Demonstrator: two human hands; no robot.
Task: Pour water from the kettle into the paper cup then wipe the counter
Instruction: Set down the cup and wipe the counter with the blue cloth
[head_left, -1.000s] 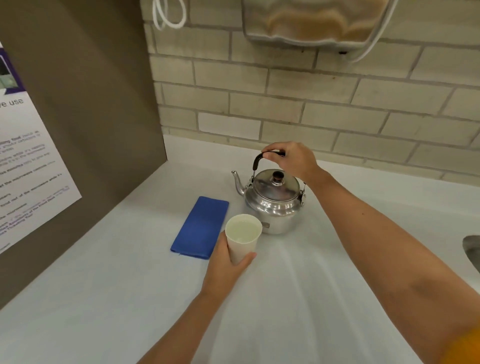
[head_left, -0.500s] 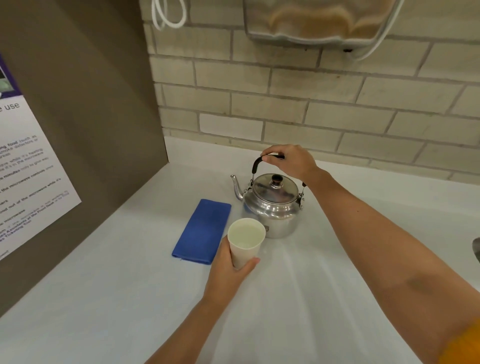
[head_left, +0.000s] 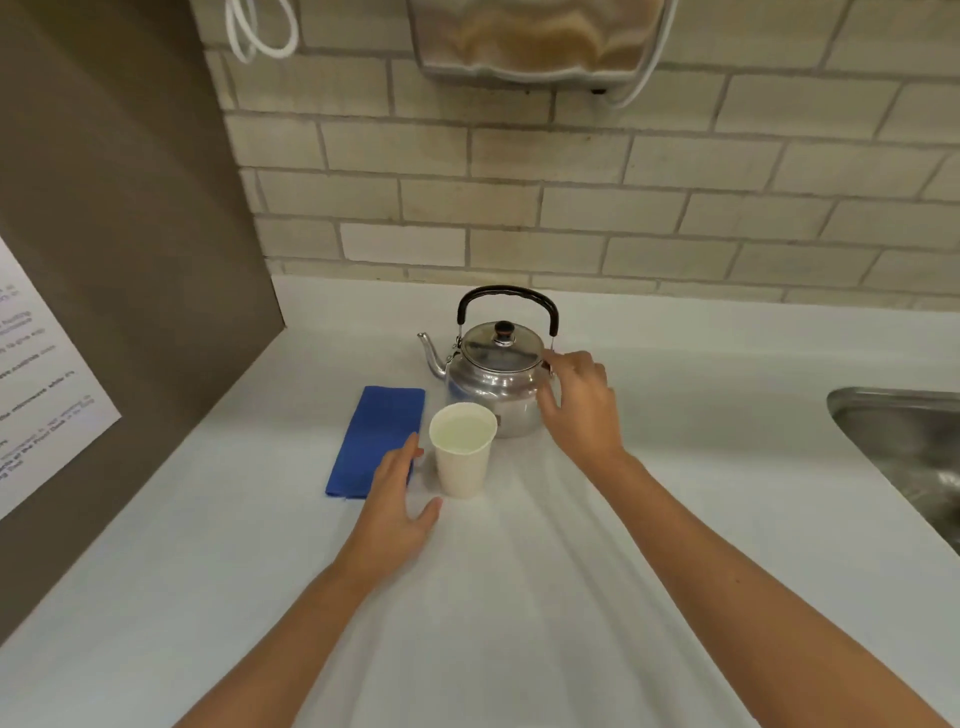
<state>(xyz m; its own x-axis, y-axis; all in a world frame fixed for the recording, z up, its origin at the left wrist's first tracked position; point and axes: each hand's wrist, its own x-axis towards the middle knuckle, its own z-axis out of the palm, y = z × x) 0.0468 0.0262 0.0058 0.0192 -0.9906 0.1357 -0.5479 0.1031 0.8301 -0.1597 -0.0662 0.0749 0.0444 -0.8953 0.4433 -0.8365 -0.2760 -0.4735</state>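
Head view: left hand (head_left: 397, 496), fingers spread and grasping nothing, sits just left of the upright paper cup (head_left: 462, 449) on the white counter (head_left: 519, 597). Blue cloth (head_left: 376, 439) lies flat left of the cup. Right hand (head_left: 579, 402), fingers loosely curled and empty, is beside the steel kettle (head_left: 493, 374) behind the cup.

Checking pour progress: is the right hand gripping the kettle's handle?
No, the right hand is open beside the kettle body, off the black handle.
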